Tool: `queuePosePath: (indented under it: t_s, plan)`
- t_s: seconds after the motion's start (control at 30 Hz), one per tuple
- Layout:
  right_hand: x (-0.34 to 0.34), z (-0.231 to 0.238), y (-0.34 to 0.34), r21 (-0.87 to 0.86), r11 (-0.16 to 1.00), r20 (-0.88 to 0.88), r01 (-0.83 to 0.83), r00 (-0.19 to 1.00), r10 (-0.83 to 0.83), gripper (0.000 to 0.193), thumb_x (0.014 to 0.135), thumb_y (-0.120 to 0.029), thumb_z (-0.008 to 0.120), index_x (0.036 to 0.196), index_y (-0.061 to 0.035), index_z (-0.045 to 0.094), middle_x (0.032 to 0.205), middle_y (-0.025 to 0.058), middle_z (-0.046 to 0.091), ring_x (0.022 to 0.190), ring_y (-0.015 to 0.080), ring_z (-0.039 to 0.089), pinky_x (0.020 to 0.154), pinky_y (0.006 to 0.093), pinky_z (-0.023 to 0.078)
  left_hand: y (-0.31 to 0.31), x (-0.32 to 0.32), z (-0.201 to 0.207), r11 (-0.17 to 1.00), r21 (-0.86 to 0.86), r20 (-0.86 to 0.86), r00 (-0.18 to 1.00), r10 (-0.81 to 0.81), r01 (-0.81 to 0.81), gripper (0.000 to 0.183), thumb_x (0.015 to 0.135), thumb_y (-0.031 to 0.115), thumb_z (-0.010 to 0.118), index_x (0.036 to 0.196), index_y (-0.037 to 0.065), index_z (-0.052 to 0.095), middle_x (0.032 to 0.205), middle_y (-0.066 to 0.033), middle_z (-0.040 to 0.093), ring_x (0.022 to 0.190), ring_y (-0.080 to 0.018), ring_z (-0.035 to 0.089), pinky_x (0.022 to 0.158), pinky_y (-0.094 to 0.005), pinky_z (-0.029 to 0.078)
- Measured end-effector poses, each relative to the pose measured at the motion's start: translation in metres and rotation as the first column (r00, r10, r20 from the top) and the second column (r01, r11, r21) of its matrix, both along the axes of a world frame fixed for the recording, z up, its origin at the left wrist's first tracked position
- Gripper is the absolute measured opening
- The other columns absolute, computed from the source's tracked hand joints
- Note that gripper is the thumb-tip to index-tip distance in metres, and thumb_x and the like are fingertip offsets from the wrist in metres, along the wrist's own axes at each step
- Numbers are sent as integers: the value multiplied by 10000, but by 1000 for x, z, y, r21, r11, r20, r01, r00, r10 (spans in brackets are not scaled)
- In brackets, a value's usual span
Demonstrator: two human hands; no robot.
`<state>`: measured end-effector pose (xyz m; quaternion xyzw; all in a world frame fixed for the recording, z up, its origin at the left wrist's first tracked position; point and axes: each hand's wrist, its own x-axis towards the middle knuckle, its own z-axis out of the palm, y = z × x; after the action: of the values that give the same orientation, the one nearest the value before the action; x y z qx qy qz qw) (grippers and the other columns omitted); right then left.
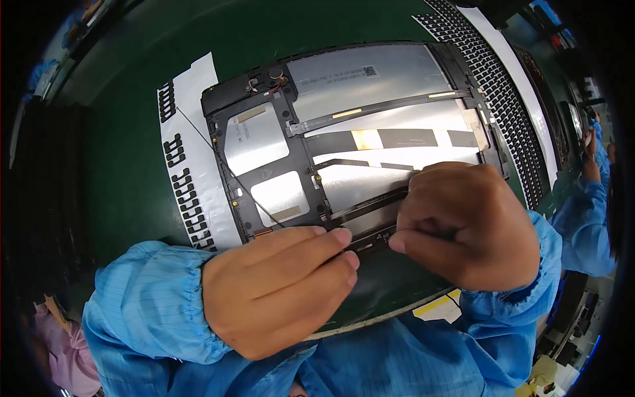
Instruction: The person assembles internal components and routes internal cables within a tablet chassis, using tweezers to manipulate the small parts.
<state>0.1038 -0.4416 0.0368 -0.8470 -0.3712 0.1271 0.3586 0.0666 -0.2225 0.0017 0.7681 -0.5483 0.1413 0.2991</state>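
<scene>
An opened tablet-like device [317, 192] lies on the green table before me, its black frame and silvery metal plates facing up. My left hand [281, 284] rests at its near edge, fingers stretched out side by side and thumb hidden. A thin black cable [225, 162] slants across the frame's left part and disappears at those fingers. My right hand [466, 228] is closed in a loose fist over the near right part, knuckles up. Its thumb tip is by the near edge; whatever the fingers hold is hidden. A dark flat strip [367, 206] runs between my hands.
White sheets with rows of small black pieces lie left [205, 99] and right [489, 66] of the device. A yellow-and-white card [438, 306] is near the front edge. Another person in a blue sleeve [582, 225] sits at the far right.
</scene>
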Motion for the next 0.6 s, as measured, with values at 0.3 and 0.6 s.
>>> queuePosePath:
  t_s: [0.3,0.6]
  plan:
    - [2,2,1,-29,999,-32,-17,999,16,110,594,-30,660,615,-3,556,519,69,469,464,190,453,427,297,332,1,-1,1,1000,20,-2,1000,9,-9,219,633,6,607,845,-48,602,896,-160,586,867,-316,583,698,-370,509]
    - [1,2,2,-62,998,-8,2,1000,-2,84,591,-13,637,605,-4,554,524,69,477,467,186,462,432,289,343,-9,-1,0,997,70,58,998,-27,23,212,630,-2,578,824,-85,592,948,-194,577,864,-312,572,691,-351,508]
